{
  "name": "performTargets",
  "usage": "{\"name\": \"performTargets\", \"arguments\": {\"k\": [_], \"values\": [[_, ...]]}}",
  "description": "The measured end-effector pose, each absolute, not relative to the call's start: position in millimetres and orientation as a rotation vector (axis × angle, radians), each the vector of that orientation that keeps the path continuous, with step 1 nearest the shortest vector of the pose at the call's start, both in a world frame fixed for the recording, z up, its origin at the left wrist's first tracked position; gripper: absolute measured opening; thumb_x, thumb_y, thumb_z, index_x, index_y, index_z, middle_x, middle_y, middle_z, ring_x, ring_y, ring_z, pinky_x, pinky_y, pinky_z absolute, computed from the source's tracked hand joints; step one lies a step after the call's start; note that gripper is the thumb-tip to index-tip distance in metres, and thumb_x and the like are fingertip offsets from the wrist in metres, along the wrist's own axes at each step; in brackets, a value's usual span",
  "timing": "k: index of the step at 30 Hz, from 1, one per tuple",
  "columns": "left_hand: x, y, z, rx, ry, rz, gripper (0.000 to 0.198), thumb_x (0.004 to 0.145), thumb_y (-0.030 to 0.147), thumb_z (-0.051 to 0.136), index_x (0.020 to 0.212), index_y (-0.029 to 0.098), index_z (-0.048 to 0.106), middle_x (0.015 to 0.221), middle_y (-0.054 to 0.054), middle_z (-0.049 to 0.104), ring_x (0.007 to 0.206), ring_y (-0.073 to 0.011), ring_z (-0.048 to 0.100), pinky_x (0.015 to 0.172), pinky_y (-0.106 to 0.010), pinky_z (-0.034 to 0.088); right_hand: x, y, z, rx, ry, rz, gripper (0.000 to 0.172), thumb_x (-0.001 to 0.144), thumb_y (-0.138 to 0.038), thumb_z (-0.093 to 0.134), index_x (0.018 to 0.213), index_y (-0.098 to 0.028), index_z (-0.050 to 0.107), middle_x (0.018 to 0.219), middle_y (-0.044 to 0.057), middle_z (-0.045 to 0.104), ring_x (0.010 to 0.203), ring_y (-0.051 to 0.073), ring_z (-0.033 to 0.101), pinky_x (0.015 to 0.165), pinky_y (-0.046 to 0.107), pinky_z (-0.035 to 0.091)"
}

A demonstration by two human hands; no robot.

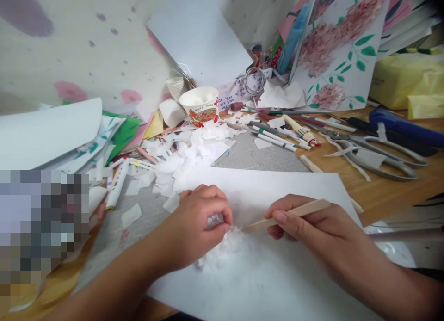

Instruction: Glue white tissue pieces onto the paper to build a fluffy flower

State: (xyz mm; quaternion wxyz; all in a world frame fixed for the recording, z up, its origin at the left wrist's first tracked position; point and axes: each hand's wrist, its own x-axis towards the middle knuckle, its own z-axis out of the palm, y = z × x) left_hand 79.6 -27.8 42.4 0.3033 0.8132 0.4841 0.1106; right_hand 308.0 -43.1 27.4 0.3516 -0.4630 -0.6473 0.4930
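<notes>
A large white sheet [277,274] lies on the table in front of me. My left hand [197,228] rests on it with fingers curled in a pinch on small bits of torn white paper [225,249] heaped on the sheet. My right hand [301,224] is closed around a flat wooden stick [287,214], whose tip points left into the paper heap, close to my left fingertips.
Torn white scraps [194,150] litter the grey mat [243,154] behind the sheet. A paper cup [201,106], markers [274,136], scissors [374,150] and a blue stapler [405,129] lie beyond. Stacked papers [52,131] stand left; flower paintings [340,48] lean at the back right.
</notes>
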Motion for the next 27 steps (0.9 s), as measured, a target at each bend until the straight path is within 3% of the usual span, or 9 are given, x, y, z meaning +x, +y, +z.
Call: {"name": "performTargets", "arguments": {"k": [13, 18, 23, 27], "values": [[74.8, -25.8, 47.7, 2.150, 1.193, 0.252, 0.011, 0.086, 0.023, 0.056, 0.076, 0.021, 0.061, 0.092, -0.001, 0.060, 0.093, -0.0193, 0.053, 0.086, -0.035, 0.038, 300.6, -40.9, 25.7, -1.260, -1.669, 1.354, 0.033, 0.088, -0.037, 0.054, 0.064, -0.019, 0.068, 0.073, 0.004, 0.068, 0.066, 0.015, 0.062, 0.059, 0.024, 0.047], [72.0, -25.0, 46.7, 2.154, 1.187, 0.227, 0.009, 0.085, 0.024, 0.059, 0.078, 0.022, 0.063, 0.092, 0.000, 0.062, 0.095, -0.0193, 0.055, 0.089, -0.035, 0.037, 307.3, -38.3, 17.6, -1.205, -1.144, 1.593, 0.020, 0.079, -0.038, 0.069, 0.071, -0.020, 0.070, 0.061, 0.001, 0.066, 0.058, 0.013, 0.060, 0.055, 0.021, 0.044], [65.4, -24.2, 50.4, 2.067, 1.197, 0.436, 0.009, 0.088, 0.023, 0.055, 0.084, 0.021, 0.063, 0.093, 0.000, 0.063, 0.091, -0.0160, 0.059, 0.086, -0.030, 0.043, 310.8, -32.5, 15.0, -1.213, -0.868, 1.541, 0.026, 0.068, -0.046, 0.078, 0.070, -0.022, 0.069, 0.066, -0.001, 0.064, 0.059, 0.014, 0.061, 0.056, 0.022, 0.049], [64.5, -35.5, 67.2, 2.210, 1.320, 0.649, 0.008, 0.089, 0.019, 0.054, 0.088, 0.022, 0.061, 0.091, 0.000, 0.064, 0.088, -0.0149, 0.059, 0.082, -0.029, 0.043, 314.6, -27.1, 24.3, -1.171, -0.801, 1.514, 0.034, 0.062, -0.051, 0.082, 0.064, -0.021, 0.067, 0.060, -0.002, 0.056, 0.053, 0.010, 0.052, 0.051, 0.019, 0.047]]}}
